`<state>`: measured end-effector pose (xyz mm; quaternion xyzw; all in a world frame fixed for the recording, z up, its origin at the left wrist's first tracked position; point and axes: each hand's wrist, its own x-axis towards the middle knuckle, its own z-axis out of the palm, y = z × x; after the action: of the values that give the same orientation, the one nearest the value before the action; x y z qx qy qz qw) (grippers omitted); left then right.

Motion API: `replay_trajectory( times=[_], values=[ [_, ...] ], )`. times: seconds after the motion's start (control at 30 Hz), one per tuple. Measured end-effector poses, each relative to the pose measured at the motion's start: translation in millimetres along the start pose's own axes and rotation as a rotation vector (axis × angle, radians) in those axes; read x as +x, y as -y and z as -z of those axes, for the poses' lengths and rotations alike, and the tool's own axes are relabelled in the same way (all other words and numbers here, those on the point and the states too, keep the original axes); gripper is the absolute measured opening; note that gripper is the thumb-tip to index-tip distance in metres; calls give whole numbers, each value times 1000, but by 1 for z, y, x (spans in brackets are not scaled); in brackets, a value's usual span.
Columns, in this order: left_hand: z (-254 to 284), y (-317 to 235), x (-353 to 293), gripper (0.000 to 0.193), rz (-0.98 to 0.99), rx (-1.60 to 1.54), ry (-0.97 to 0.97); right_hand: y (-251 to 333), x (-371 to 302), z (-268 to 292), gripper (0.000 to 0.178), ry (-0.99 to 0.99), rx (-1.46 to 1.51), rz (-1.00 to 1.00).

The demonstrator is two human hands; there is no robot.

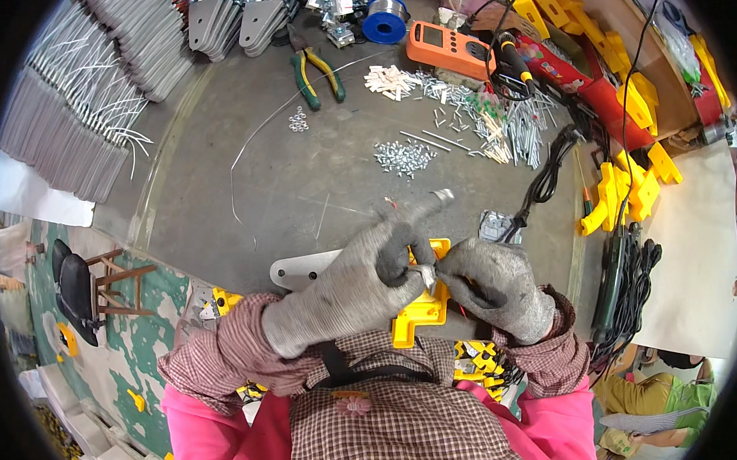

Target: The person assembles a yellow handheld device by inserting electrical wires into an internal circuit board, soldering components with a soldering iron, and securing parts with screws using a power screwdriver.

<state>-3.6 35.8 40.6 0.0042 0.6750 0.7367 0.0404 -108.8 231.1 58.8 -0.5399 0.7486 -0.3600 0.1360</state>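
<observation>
And here's the yellow plastic housing [423, 313], under both hands! Left hand [362, 267] juts its index finger, right hand [496, 280] bunches its fingers; clamped or not, can't tell. Grey plate [296, 271] left of housing.

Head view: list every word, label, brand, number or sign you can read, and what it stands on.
No text is clear enough to read.
Orange meter: small button markings, too small to read.
Red box: printed decoration, any lettering too small to read.
Blue spool: no legible text.
</observation>
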Motion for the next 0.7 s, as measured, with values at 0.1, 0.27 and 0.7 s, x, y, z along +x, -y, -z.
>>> replay_trajectory(
  times=[0.1,0.27,0.7],
  values=[
    [-18,-12,-5,61,-470,1215,49,9,1,-13,24,-169,93,-279],
    [-12,10,3,64,-293,490,-181,19,5,-11,23,-108,143,-481],
    [-17,1,-2,80,-454,762,-69,-3,-1,2,16,116,158,-528]
  ],
)
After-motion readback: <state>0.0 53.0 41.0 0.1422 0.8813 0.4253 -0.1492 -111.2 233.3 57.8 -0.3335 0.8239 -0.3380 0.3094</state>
